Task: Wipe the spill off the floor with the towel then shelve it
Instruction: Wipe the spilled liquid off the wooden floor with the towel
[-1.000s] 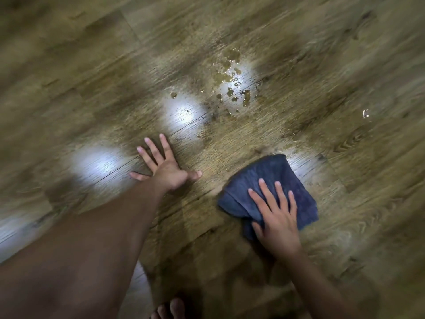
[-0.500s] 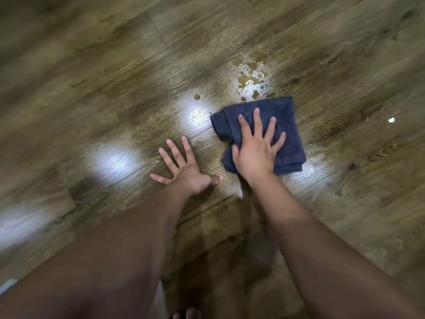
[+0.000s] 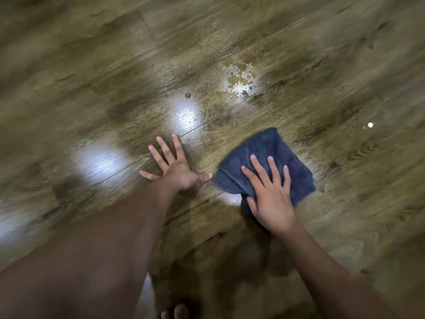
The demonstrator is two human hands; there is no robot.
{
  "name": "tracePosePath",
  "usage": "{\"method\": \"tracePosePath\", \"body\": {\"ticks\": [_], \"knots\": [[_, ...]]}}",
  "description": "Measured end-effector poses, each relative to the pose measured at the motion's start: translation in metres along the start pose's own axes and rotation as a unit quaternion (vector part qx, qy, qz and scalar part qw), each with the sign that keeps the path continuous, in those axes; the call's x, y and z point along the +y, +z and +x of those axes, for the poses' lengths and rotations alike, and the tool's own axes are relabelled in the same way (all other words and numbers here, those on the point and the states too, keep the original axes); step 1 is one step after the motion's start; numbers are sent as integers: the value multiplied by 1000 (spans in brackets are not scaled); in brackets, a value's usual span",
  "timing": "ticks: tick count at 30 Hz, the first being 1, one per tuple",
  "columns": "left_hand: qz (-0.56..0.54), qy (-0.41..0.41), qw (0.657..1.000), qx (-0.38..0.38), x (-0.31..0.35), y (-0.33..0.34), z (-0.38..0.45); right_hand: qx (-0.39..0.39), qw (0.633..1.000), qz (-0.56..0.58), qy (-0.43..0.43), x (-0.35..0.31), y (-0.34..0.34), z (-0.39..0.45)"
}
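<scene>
A dark blue towel (image 3: 271, 148) lies crumpled flat on the wooden floor (image 3: 92, 65). My right hand (image 3: 269, 192) presses down on its near half with fingers spread and straight. My left hand (image 3: 174, 164) rests flat on the bare floor just left of the towel, fingers splayed, its thumb almost touching the towel's edge. The spill (image 3: 240, 79), a patch of brownish drops and small puddles, shines on the floor beyond the towel, with a wet smear between the two. A single drop (image 3: 187, 95) sits further left.
Bright light reflections glare off the floor at several spots. A small shiny droplet (image 3: 370, 125) lies far right. Bare toes (image 3: 174, 311) show at the bottom edge. The floor around is blurred by motion.
My right hand has dragged the towel back toward me from the edge of the spill, leaving a wet smear. The left hand has stayed planted.
</scene>
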State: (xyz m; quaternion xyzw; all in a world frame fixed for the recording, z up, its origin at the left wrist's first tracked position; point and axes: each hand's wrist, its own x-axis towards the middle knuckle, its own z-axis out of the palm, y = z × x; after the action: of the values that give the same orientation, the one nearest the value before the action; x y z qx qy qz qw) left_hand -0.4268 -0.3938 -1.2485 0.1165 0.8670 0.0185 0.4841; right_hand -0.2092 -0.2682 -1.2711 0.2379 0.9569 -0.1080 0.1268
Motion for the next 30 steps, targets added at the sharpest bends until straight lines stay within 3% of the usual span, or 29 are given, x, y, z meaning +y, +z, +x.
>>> {"method": "tracePosePath", "body": {"ticks": [11, 15, 17, 19, 25, 28, 30], "knots": [[-12, 8, 1000, -8, -3, -3, 4, -71, 993, 56, 76, 8, 0, -11], [40, 13, 994, 102, 0, -14, 0, -134, 984, 63, 95, 7, -9, -4], [-11, -1, 986, 169, 12, -28, -3, -189, 974, 60, 114, 4, -18, 0], [-53, -25, 983, 171, 21, -43, -1, -232, 963, 56, 126, 1, -25, 2], [-27, -3, 979, 204, -14, -85, 51, -175, 979, 46, 100, -4, -19, -6], [-70, 14, 950, 305, -41, -85, 81, -116, 988, 30, 99, -8, -8, 0], [-35, 23, 922, 385, -51, -72, 92, -93, 990, 19, 103, -17, -6, 21]]}}
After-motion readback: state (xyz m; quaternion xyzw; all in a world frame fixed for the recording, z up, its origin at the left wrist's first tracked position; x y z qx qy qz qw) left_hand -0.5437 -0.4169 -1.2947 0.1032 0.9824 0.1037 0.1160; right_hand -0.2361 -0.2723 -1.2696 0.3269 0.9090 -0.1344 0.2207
